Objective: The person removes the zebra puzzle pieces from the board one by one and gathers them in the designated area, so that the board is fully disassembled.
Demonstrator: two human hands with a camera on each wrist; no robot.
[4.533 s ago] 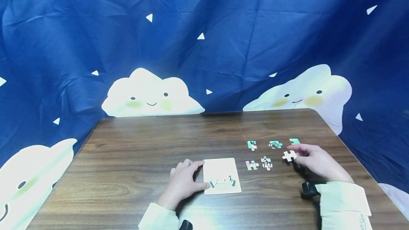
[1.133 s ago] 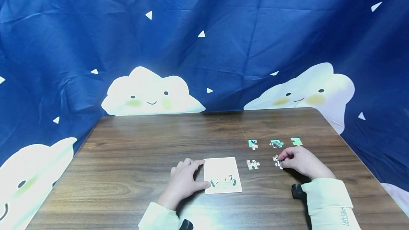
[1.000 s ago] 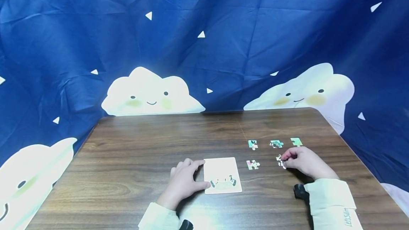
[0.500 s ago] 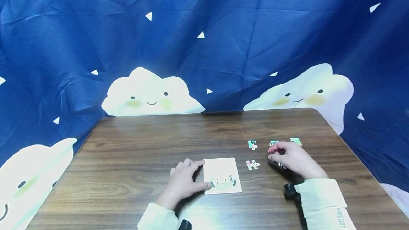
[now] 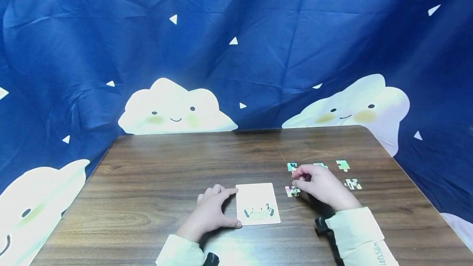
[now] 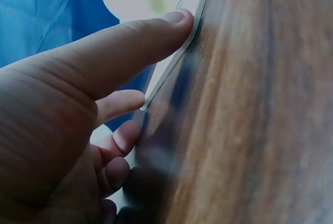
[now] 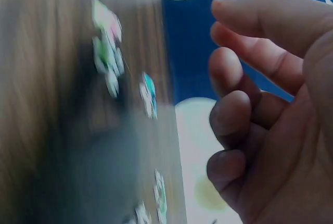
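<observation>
While the right hand hung above the table's right half, its fingers were loosely bent and held nothing, with only a narrow gap between thumb and index fingertip in the right wrist view. Just below its fingertips in the head view, on the near side, lay a flat jigsaw piece in pink, white and green, apart from the hand. Just past the fingertips, on the far side, lay a turquoise, white and dark jigsaw piece. A dark green jigsaw piece showed only partly behind the knuckles, a plain light green jigsaw piece lay farther right, and a black-and-white jigsaw piece lay beside the wrist, to its right.

The left hand was spread wide along the left side of a thin white square board with rounded corners. Its index fingertip touched the far left corner and its thumb the near left corner, while the other fingers bent loosely, away from the board. A faint dark green drawing marked the board's near part.

Both wrists came out of pale sleeves. The brown wood-grain table stood before a blue cloth printed with smiling white clouds and small white triangles.
</observation>
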